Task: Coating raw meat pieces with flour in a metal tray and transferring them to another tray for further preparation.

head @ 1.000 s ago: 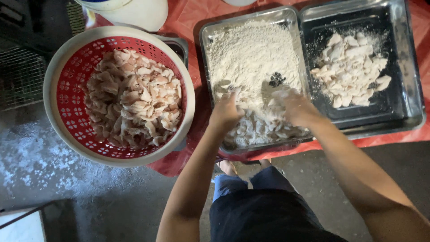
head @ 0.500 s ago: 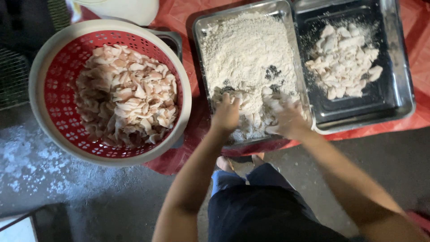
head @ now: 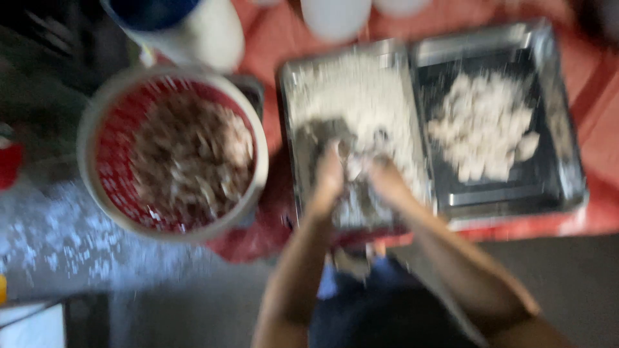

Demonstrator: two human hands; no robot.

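Flour fills the metal tray between the red colander and the tray of coated pieces. The left hand and right hand press into its near end, side by side. Blur hides how far their fingers are spread.

Heavy motion blur smears the whole dim view, softest light falling on the flour tray, with darker murk to its left.

A red basket of raw pieces beside a tray of floured pieces.
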